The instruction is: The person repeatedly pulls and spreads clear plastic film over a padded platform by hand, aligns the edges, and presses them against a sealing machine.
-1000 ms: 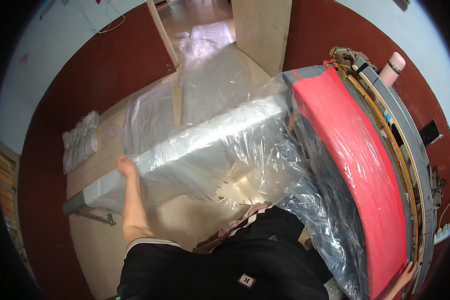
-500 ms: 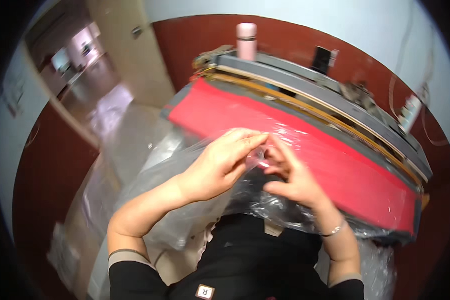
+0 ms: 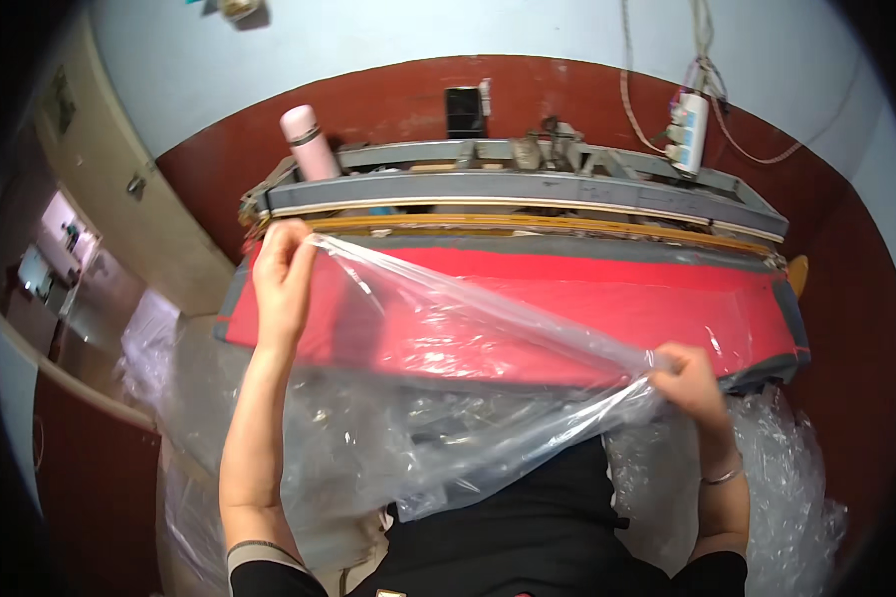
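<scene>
Clear plastic film (image 3: 468,308) is stretched between my two hands, over a work surface covered in red cloth (image 3: 558,289). My left hand (image 3: 284,259) pinches one corner of the film near the far left end of the red surface. Lower and to the right, my right hand (image 3: 689,383) grips a gathered part of it, fingers curled. From there the film hangs in loose folds toward my lap. Behind the red cloth runs a long sealing machine with a grey metal bar (image 3: 528,187) and a yellowish strip in front of it.
A pink bottle (image 3: 311,144) and a dark phone (image 3: 465,111) stand at the back of the machine. A white power strip (image 3: 689,134) with cords hangs at the right. Heaps of clear plastic (image 3: 782,488) lie at both sides. A door (image 3: 134,169) is at the left.
My hands, close together before, have drawn apart, left hand up and left, right hand to the right, spreading the film. The view has turned to the right.
</scene>
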Motion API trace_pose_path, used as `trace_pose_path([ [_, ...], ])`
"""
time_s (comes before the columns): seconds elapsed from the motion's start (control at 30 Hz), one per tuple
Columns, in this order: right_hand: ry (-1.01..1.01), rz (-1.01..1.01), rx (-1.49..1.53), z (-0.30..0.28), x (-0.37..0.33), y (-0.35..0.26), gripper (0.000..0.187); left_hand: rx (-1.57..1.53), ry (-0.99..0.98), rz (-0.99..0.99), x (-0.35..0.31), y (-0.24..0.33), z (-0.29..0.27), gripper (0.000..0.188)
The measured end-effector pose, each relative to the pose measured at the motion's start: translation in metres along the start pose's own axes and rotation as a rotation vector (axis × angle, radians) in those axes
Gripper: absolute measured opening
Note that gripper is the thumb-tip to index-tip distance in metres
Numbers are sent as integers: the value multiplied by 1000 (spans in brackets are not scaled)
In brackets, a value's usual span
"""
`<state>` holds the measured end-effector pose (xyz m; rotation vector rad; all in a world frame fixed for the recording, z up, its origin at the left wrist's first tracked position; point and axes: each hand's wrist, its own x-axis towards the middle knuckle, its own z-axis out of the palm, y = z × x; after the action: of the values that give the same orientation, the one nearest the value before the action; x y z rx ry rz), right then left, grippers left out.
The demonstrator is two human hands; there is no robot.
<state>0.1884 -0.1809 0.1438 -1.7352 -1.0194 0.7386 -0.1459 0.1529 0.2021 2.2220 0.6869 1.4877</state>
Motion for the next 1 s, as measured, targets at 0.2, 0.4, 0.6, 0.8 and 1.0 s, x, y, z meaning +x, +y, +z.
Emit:
trace_pose_path([
  [0.2, 556, -252, 542, -118, -33, 35, 4, -773, -277, -613, -19, 9, 75, 10],
  [0.4, 872, -28, -159, -161, -43, 144, 24, -321, -629, -550, -68, -11, 173, 19],
  [0.6, 770, 255, 125, -154, -100, 176, 27, -282, -716, -525, -71, -4, 196, 19],
  [0.8, 645, 342, 210, -159, -111, 178, 28, -180, -689, -394, -74, -6, 208, 22],
  [1.0, 1031, -100, -557, -161, -40, 154, 27, -125, -616, -390, -75, 1, 211, 22],
])
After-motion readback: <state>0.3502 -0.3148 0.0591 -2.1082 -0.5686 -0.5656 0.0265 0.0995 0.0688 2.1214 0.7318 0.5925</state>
